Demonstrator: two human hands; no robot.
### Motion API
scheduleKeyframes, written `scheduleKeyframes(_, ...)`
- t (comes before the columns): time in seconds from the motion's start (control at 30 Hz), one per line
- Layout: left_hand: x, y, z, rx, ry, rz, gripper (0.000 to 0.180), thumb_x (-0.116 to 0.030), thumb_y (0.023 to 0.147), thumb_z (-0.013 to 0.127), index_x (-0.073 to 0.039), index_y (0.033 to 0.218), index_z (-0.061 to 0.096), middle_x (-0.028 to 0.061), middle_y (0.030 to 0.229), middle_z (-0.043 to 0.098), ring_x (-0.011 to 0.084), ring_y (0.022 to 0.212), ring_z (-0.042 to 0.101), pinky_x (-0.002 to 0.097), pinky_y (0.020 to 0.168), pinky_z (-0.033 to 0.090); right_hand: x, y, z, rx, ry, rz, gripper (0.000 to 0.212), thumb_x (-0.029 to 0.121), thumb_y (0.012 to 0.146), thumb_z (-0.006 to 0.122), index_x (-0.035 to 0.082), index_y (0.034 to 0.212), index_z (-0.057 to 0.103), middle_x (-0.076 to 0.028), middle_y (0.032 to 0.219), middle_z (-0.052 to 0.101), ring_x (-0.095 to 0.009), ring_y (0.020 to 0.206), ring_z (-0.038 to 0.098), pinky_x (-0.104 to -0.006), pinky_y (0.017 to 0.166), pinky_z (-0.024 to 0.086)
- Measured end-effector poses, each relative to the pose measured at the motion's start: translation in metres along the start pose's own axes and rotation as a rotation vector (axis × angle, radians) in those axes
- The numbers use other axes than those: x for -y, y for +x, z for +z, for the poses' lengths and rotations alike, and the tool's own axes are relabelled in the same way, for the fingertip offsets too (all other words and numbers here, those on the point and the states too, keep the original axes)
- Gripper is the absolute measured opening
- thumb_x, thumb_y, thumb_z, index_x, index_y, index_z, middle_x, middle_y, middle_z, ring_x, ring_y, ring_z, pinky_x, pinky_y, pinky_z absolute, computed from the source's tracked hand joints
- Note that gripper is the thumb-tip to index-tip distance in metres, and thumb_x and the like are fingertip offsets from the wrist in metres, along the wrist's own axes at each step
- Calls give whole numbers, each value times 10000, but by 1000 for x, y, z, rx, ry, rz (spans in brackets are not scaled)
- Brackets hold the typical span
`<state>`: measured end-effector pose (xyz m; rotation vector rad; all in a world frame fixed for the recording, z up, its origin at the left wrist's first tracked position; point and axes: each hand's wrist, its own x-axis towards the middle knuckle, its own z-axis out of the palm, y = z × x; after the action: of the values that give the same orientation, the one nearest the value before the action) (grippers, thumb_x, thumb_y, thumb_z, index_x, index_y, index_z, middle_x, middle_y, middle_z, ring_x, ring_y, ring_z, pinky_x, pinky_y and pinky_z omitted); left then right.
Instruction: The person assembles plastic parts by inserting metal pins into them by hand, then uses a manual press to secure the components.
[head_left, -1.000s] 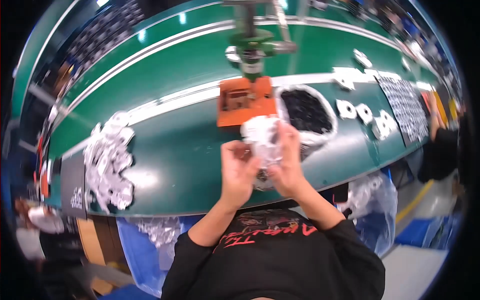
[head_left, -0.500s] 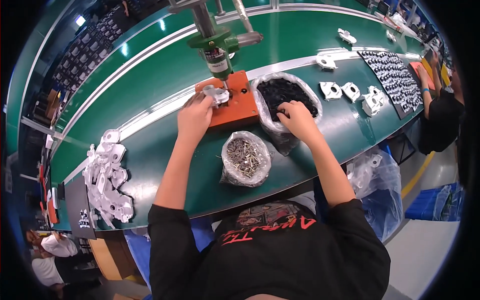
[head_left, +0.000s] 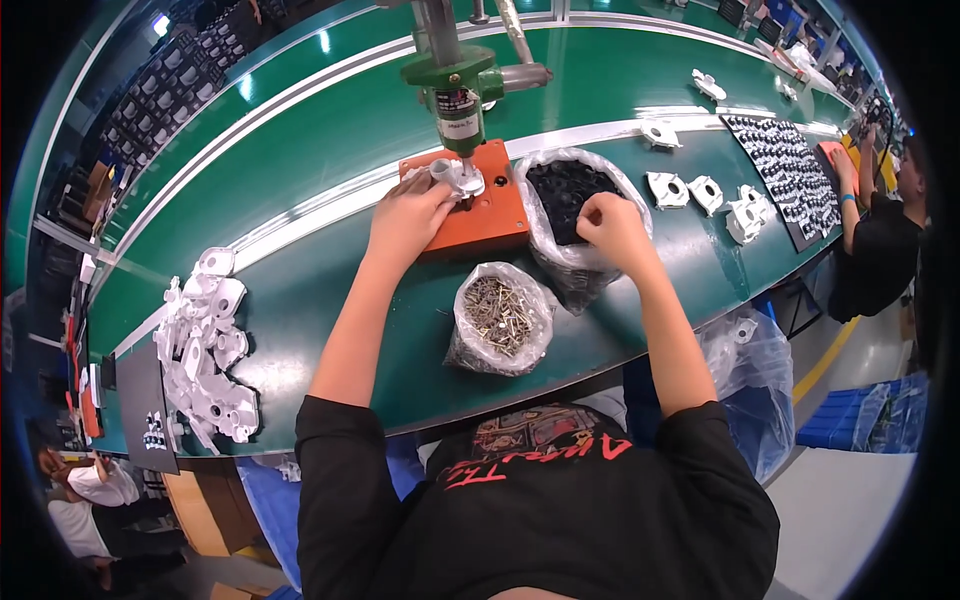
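My left hand (head_left: 408, 225) grips a silver-white metal casting (head_left: 462, 179) on the orange fixture block (head_left: 475, 232). Right above the casting stands the green press head (head_left: 459, 115), its thin tip close to the part; whether they touch I cannot tell. My right hand (head_left: 615, 230) is over the near right side of a clear plastic bag (head_left: 636, 195) full of small black parts (head_left: 562, 192). Its fingers are curled together in a pinch, and what they hold, if anything, is hidden. Nearer to me sits another bag (head_left: 460, 348) with metal pins (head_left: 497, 315).
Castings lie in a heap (head_left: 208, 350) at the left, beside a dark board (head_left: 146, 400). More castings (head_left: 668, 190) stand to the right, before a black sheet (head_left: 785, 165) covered with small parts. A co-worker (head_left: 885, 245) works at the far right. The green table's front edge (head_left: 570, 378) runs before me.
The fingers of my right hand have curled closed and drawn slightly right over the black parts. My left hand stays at the casting. The whole view has shifted a little.
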<state>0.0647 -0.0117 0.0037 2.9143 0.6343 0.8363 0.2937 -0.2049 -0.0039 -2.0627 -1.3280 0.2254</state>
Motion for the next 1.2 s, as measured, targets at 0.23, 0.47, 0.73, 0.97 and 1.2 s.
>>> scheduleKeyframes(0.23,-1,-9,5,-55,-15,9,114,-181,802,634,-98,875,608,109,1011,634,285,962,613,385,786,514,-18,16,-25,32,387,82,123,7,800,575,-58,904,575,-86,839,645,-119,672,616,-233,645,513)
scheduleKeyframes(0.47,13,-7,-6,-17,-74,-40,147,-200,795,644,-83,879,614,113,1011,632,276,996,601,386,840,498,23,33,-16,144,669,52,267,-6,797,603,-67,1056,573,-98,972,645,-129,862,618,-256,809,494)
scheduleKeyframes(0.73,13,9,-10,133,-394,-206,294,-308,797,669,-53,893,560,103,987,629,281,1038,574,376,943,447,57,77,24,187,586,-45,212,16,784,637,-49,984,619,-81,919,656,-132,849,618,-248,797,489)
scheduleKeyframes(0.97,25,4,-3,99,-196,-72,325,-348,814,639,-66,945,545,68,980,628,243,1062,564,392,1078,297,53,102,61,173,720,-40,210,62,751,679,-45,923,623,-112,828,676,-132,745,635,-268,669,512)
scheduleKeyframes(1.2,36,-4,-6,189,-52,-91,448,-332,837,604,-47,1176,537,35,1152,603,227,1173,500,417,1118,239,73,85,78,104,400,-173,255,106,754,690,-48,939,607,-116,834,662,-163,773,633,-287,740,501)
